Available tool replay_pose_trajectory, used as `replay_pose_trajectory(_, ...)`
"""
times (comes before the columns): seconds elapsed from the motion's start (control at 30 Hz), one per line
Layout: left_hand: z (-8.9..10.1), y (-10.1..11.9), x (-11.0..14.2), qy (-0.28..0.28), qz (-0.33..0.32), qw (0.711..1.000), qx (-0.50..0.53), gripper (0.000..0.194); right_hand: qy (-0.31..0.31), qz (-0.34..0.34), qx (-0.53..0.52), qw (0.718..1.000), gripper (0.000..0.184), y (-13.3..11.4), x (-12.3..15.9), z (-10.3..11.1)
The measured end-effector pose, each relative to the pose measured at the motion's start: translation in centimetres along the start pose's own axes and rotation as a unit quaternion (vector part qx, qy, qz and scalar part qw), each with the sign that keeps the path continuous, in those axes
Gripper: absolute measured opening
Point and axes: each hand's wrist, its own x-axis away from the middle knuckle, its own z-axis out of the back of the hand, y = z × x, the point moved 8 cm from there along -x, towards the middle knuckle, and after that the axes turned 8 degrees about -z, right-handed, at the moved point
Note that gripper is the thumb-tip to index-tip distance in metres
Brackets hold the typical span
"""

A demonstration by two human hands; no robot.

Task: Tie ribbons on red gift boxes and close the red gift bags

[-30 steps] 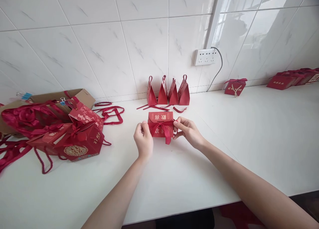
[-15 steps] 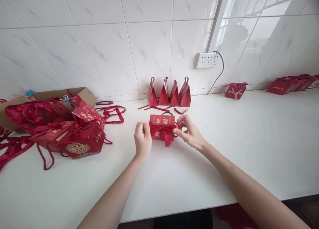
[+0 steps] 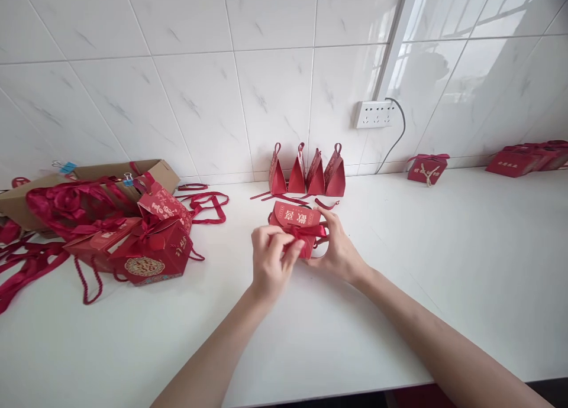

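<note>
Between right fingers [image 3: 331, 220] gripping its side, red box [image 3: 288, 214]; left fingers [image 3: 276, 240] pinching its ribbon [image 3: 313, 231]

Red card box [image 3: 287, 210], one. Flap [image 3: 302, 214] with rounded edge, lying folded down; pale characters printed on it, inverted to the viewer. Glossy red ribbon [image 3: 314, 230] across the front below the flap, a loop spreading rightward, middle partly covered. Pose: slightly askew. Location: on the white tabletop [image 3: 399, 248], nearer its back edge than its front edge.
</note>
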Motion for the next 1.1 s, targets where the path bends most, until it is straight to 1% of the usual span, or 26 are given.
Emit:
replay_pose_trajectory(0.03,0.0,0.8,-0.1,-0.002,-0.033,0.999,-0.004,0.01,0.005,0.006,-0.019,1.0,0.09,-0.3,0.1,0.0)
replay_pose_trajectory(0.1,0.0,2.2,-0.2,-0.002,-0.09,0.996,-0.024,0.011,0.014,0.016,-0.045,0.999,0.088,-0.7,0.3,0.1)
replay_pose_trajectory(0.2,0.3,3.4,-0.3,0.017,-0.139,0.988,-0.064,0.014,0.024,0.028,-0.061,0.997,0.087,-1.4,0.6,0.5)
replay_pose_trajectory(0.33,1.1,4.3,-0.6,0.049,-0.158,0.983,-0.077,0.017,0.024,0.059,-0.096,0.993,0.093,-2.2,1.0,0.7)
replay_pose_trajectory(0.47,1.3,4.6,-0.8,0.057,-0.156,0.984,-0.065,0.022,0.025,0.068,-0.113,0.991,0.096,-2.3,1.1,0.9)
replay_pose_trajectory(0.6,1.4,4.9,-0.7,0.063,-0.158,0.984,-0.055,0.024,0.028,0.069,-0.108,0.991,0.093,-2.2,1.1,0.9)
replay_pose_trajectory(0.63,1.4,4.7,-0.8,0.064,-0.149,0.986,-0.044,0.023,0.032,0.063,-0.104,0.992,0.093,-2.1,1.0,0.9)
replay_pose_trajectory(0.67,1.6,4.2,-0.9,0.066,-0.127,0.989,-0.026,0.021,0.035,0.049,-0.102,0.993,0.093,-1.9,0.9,0.9)
replay_pose_trajectory(0.7,1.7,3.3,-1.0,0.069,-0.088,0.994,-0.005,0.02,0.039,0.025,-0.103,0.994,0.094,-1.6,0.7,0.9)
replay_pose_trajectory(0.73,1.9,1.9,-1.1,0.075,-0.025,0.997,0.014,0.02,0.039,-0.009,-0.108,0.993,0.095,-1.1,0.4,0.9)
replay_pose_trajectory(0.77,2.1,-0.1,-1.0,0.087,0.061,0.994,0.03,0.02,0.035,-0.052,-0.123,0.99,0.094,-0.5,0.2,0.9)
replay_pose_trajectory(0.8,2.4,-2.3,-0.5,0.11,0.161,0.98,0.044,0.021,0.024,-0.102,-0.153,0.983,0.09,0.3,0.0,0.8)
replay_pose_trajectory(0.83,2.7,-4.6,0.4,0.142,0.265,0.952,0.058,0.022,0.004,-0.16,-0.2,0.967,0.084,1.3,-0.2,0.5)
replay_pose_trajectory(0.87,2.9,-6.6,1.6,0.179,0.36,0.912,0.076,0.024,-0.019,-0.221,-0.266,0.938,0.074,2.2,-0.2,0.1)
replay_pose_trajectory(0.9,2.8,-8.2,2.8,0.212,0.438,0.868,0.098,0.024,-0.045,-0.284,-0.347,0.893,0.064,3.0,-0.1,-0.5)
replay_pose_trajectory(0.93,2.5,-9.4,3.9,0.236,0.491,0.829,0.124,0.024,-0.074,-0.344,-0.434,0.829,0.055,3.6,0.2,-1.3)
replay_pose_trajectory(0.97,2.1,-10.1,4.6,0.25,0.522,0.802,0.149,0.024,-0.103,-0.389,-0.518,0.755,0.05,3.8,0.6,-2.1)
replay_pose_trajectory(1.0,1.7,-10.5,4.9,0.251,0.537,0.787,0.17,0.024,-0.126,-0.414,-0.592,0.68,0.048,3.5,0.8,-2.6)
replay_pose_trajectory(1.03,1.2,-10.6,5.1,0.241,0.541,0.784,0.187,0.024,-0.139,-0.421,-0.652,0.615,0.046,3.2,0.9,-2.9)
replay_pose_trajectory(1.07,0.7,-10.4,5.0,0.225,0.537,0.788,0.2,0.025,-0.143,-0.418,-0.696,0.565,0.043,2.8,1.0,-3.0)
replay_pose_trajectory(1.1,0.3,-10.1,4.9,0.206,0.529,0.796,0.211,0.025,-0.142,-0.412,-0.725,0.533,0.041,2.6,1.0,-3.0)
